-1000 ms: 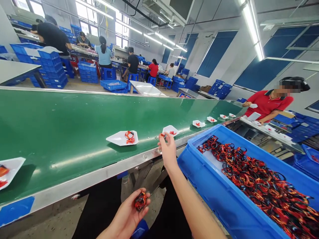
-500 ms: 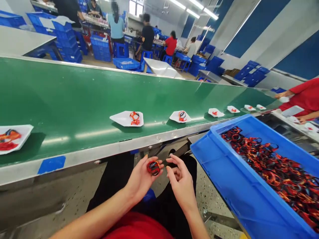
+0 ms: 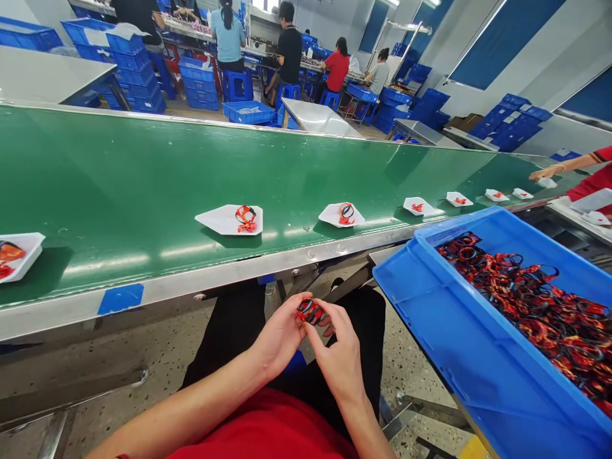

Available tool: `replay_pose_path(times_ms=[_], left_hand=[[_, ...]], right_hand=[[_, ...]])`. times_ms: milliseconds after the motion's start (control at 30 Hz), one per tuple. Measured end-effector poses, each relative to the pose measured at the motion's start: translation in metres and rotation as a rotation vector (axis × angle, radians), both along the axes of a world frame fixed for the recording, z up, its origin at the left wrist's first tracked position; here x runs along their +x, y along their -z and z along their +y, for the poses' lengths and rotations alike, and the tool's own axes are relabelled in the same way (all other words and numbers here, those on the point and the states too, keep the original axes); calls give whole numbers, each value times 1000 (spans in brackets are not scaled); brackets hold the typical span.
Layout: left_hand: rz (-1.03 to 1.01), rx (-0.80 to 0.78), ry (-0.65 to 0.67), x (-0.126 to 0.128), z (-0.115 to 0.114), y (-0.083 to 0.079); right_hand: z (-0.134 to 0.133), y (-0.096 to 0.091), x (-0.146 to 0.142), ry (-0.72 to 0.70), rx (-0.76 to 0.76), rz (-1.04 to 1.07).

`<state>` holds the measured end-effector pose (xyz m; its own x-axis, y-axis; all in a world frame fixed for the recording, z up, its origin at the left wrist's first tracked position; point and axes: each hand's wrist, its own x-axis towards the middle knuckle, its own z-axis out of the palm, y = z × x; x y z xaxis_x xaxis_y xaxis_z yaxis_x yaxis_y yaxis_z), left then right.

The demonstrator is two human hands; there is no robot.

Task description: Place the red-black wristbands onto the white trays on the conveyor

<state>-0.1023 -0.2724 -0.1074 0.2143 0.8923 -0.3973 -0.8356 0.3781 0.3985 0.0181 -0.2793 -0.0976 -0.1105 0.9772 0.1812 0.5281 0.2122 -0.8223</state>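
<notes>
A small clump of red, orange and black ring-shaped bands (image 3: pixel 310 311) is held above the lap, in front of the green conveyor belt (image 3: pixel 143 172). It is cupped in the curled fingers of the left hand (image 3: pixel 283 331) and pinched at its near right edge by the thumb and fingers of the right hand (image 3: pixel 340 350); the number of bands is hidden by the fingers.

A drop is judged the first risk: the bands are loose and springy in appearance, and if the cupped fingers are relaxed while one is pulled out, others may be lost to the speckled floor (image 3: pixel 165 344). Tangling is the second; two bands may be drawn out together where loops are interlocked.

On the belt, a band and red pieces are carried in the white, pointed, shallow plastic tray (image 3: pixel 217 220) ahead; such light trays could be tipped if knocked by a sleeve or wrist. The deep blue plastic crate (image 3: pixel 421 299), heaped with like bands, is placed close at the right and could be bumped by the elbow.
</notes>
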Motion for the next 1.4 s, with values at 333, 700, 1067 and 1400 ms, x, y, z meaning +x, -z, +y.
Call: replay_pose_path(times_ms=[333, 700, 1067, 1400], left_hand=[[286, 168, 77, -3, 1, 5], [315, 29, 43, -1, 5, 15], [568, 265, 233, -7, 1, 5], [281, 96, 295, -8, 5, 11]], right_hand=[[-2, 4, 8, 3, 22, 14], [-4, -4, 10, 129, 16, -17], [0, 1, 17, 90, -713, 819], [-1, 0, 15, 78, -719, 891]])
